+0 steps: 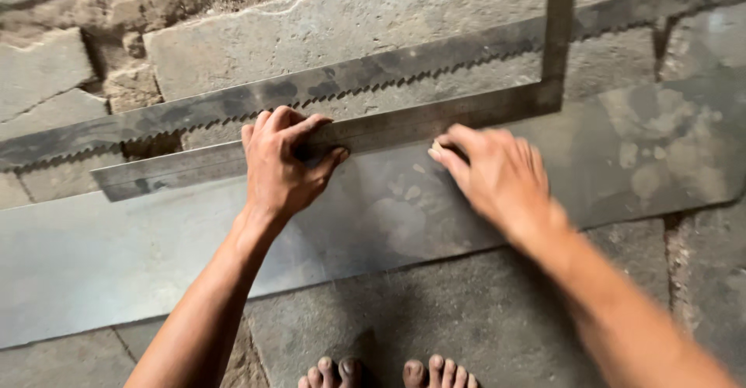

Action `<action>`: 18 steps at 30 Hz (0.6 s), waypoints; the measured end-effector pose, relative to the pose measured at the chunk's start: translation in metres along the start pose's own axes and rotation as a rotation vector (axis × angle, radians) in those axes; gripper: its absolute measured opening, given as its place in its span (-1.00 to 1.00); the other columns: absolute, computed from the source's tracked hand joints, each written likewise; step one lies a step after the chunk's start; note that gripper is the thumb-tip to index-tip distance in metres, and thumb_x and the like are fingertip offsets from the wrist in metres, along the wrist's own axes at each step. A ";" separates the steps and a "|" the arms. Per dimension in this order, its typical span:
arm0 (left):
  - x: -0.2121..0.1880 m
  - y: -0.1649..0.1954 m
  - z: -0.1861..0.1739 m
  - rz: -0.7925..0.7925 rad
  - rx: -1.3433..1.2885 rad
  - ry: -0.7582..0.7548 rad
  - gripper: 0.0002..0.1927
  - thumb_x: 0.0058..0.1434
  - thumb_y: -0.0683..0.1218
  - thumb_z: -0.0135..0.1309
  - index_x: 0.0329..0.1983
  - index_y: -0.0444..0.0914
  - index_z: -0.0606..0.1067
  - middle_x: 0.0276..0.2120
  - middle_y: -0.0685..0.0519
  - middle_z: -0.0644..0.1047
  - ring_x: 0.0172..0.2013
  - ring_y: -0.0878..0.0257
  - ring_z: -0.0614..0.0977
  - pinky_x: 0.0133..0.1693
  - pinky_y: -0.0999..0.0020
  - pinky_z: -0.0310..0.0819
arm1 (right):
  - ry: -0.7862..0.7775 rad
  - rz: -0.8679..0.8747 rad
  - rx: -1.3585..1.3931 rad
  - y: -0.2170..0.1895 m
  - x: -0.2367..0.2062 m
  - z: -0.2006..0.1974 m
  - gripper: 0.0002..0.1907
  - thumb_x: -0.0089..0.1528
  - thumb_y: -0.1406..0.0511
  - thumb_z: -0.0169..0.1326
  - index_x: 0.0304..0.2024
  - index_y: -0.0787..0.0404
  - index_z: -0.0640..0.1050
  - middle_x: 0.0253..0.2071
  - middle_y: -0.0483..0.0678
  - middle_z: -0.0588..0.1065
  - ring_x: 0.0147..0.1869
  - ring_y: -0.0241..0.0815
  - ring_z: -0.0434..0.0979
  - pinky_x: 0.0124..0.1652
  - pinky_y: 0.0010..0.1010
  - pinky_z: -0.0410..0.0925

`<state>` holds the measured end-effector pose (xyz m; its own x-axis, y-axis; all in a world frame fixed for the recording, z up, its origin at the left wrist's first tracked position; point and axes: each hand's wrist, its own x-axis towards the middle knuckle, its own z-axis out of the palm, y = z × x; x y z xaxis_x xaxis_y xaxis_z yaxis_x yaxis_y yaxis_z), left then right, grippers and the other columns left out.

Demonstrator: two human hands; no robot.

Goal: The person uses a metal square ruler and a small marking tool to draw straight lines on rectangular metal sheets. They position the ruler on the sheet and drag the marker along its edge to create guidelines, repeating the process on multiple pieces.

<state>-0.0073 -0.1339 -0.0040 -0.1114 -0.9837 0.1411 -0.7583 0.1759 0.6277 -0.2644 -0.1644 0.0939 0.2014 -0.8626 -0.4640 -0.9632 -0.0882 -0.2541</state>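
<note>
A large metal L-shaped square (404,120) lies across a flat grey metal sheet (116,256) on the stone floor. My left hand (281,167) presses down on the long arm of the square, fingers spread over its top edge. My right hand (493,174) rests on the sheet just below the square's edge, with the fingertips pinched together against that edge; whether they hold a small marker is hidden. The short arm of the square (558,23) runs up and away at the right.
A long toothed saw blade (233,100) lies beyond the square, parallel to it. Rough stone slabs (350,15) with dirt-filled gaps surround the sheet. My bare toes (388,372) show at the bottom edge.
</note>
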 end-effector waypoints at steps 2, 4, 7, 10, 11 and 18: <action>-0.001 -0.001 -0.001 0.018 0.022 0.001 -0.58 0.01 0.08 0.47 -0.08 -0.11 0.66 -0.20 0.06 0.54 -0.10 0.08 0.49 -0.01 0.13 0.21 | -0.604 0.072 -0.172 0.005 0.006 -0.029 -0.68 0.03 0.02 0.32 -0.18 -0.13 0.73 -0.17 -0.03 0.66 -0.08 -0.03 0.69 -0.08 -0.17 0.51; -0.004 -0.002 -0.002 0.034 0.040 -0.014 -0.58 -0.01 0.09 0.46 -0.09 -0.09 0.67 -0.21 0.05 0.54 -0.10 0.07 0.49 -0.01 0.11 0.22 | -0.803 -0.143 0.023 0.008 -0.033 -0.015 -0.63 -0.01 -0.03 0.31 -0.21 -0.10 0.74 -0.17 -0.09 0.70 -0.07 -0.11 0.71 -0.07 -0.27 0.50; 0.000 -0.006 0.004 0.069 0.064 0.033 -0.55 -0.08 0.12 0.47 -0.12 -0.07 0.67 -0.23 0.00 0.52 -0.12 0.01 0.48 -0.05 0.06 0.22 | -0.652 -0.189 0.219 0.030 -0.077 0.020 -0.58 -0.01 -0.09 0.29 -0.21 -0.08 0.75 -0.20 -0.12 0.69 -0.08 -0.12 0.69 -0.07 -0.31 0.48; -0.008 -0.008 0.004 0.094 0.087 0.013 -0.55 -0.03 0.15 0.47 -0.11 -0.07 0.67 -0.18 -0.02 0.52 -0.08 -0.03 0.49 -0.03 0.03 0.22 | -0.273 -0.143 0.213 0.052 -0.110 0.065 -0.42 0.02 -0.15 0.33 -0.13 0.09 0.67 -0.19 -0.02 0.65 -0.08 -0.01 0.64 -0.10 -0.22 0.47; -0.014 -0.005 -0.001 0.083 0.091 -0.012 -0.55 -0.01 0.17 0.46 -0.09 -0.07 0.66 -0.17 -0.01 0.53 -0.08 0.00 0.51 -0.02 0.03 0.22 | -0.112 -0.136 0.174 0.059 -0.116 0.076 -0.34 0.04 -0.17 0.35 -0.09 0.18 0.63 -0.17 0.03 0.63 -0.08 0.04 0.63 -0.11 -0.18 0.48; -0.187 0.023 -0.067 -0.026 0.152 -0.223 -0.46 -0.13 0.23 0.40 -0.09 -0.06 0.65 -0.20 0.03 0.61 -0.11 0.14 0.53 0.00 0.07 0.30 | 0.448 -0.443 0.040 0.084 -0.145 0.127 -0.08 0.02 -0.11 0.30 0.25 0.34 0.45 0.16 0.14 0.38 -0.03 0.06 0.52 -0.07 -0.15 0.47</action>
<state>0.0390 0.0566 0.0348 -0.2166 -0.9746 -0.0566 -0.8488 0.1593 0.5041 -0.3521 0.0164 0.0324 0.4772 -0.8740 0.0910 -0.7962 -0.4739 -0.3762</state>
